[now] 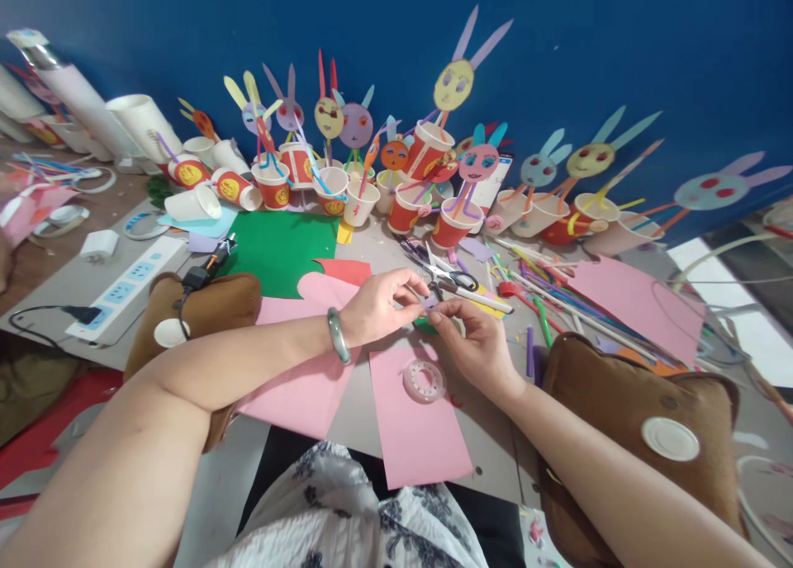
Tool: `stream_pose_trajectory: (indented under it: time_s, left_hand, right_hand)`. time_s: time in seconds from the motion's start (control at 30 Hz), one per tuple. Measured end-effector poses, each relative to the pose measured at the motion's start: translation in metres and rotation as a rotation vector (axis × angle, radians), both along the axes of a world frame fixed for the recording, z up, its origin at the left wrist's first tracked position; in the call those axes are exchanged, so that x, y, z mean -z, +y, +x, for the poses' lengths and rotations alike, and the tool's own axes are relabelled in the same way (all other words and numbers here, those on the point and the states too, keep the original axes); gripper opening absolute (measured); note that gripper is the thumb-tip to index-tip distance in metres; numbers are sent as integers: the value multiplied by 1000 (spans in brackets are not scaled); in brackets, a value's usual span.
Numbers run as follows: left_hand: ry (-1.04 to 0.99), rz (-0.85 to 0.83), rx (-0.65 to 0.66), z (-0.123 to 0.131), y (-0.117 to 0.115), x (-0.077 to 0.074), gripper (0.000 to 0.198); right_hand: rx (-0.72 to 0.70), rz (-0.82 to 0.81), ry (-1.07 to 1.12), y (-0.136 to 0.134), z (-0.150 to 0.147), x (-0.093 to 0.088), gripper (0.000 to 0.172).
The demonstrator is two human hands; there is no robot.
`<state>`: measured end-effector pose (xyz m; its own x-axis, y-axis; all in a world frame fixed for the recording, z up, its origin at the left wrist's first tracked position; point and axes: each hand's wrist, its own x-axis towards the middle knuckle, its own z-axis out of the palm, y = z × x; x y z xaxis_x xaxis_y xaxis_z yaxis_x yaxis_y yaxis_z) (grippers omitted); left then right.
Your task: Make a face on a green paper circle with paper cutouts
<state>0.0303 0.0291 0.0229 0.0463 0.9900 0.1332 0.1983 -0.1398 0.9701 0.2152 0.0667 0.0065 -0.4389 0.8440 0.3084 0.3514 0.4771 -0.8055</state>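
Observation:
My left hand (381,305), with a grey bangle at the wrist, and my right hand (474,341) meet over the grey table. Both pinch a small purple paper piece (429,302) between their fingertips. A clear tape roll (424,381) lies on a pink paper sheet (415,423) just below my hands. Scissors (443,272) lie right behind my fingers, beside several coloured straws (557,304).
A row of paper cups with paper rabbit heads (455,85) stands along the blue wall. Green paper (278,250) and more pink paper (632,300) lie on the table. Brown cushions (644,419) sit under both forearms. A power strip (127,286) lies at the left.

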Motion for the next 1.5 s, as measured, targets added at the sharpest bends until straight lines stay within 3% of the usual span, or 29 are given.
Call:
stream_pose_trajectory:
  time_s: [0.6,0.9,1.23,1.37,1.5]
  left_hand:
    - [-27,-37,-6,1,0,0,18]
    - [-91,-85,23,-4,4,0,18]
    - [-168,-202,5,-7,7,-7,10]
    - [-234,-177,-14,-12,12,-6,5]
    - [-158,-43,-11,-13,11,-5,6]
  right_hand:
    - [12,-115,43,1,-1,3,13]
    - [-35,-161,67,6,3,8,18]
    - [9,-183,127,8,3,9,28]
    - [8,-237,153,9,3,11,29]
    - [-8,-252,149,8,3,9,30]
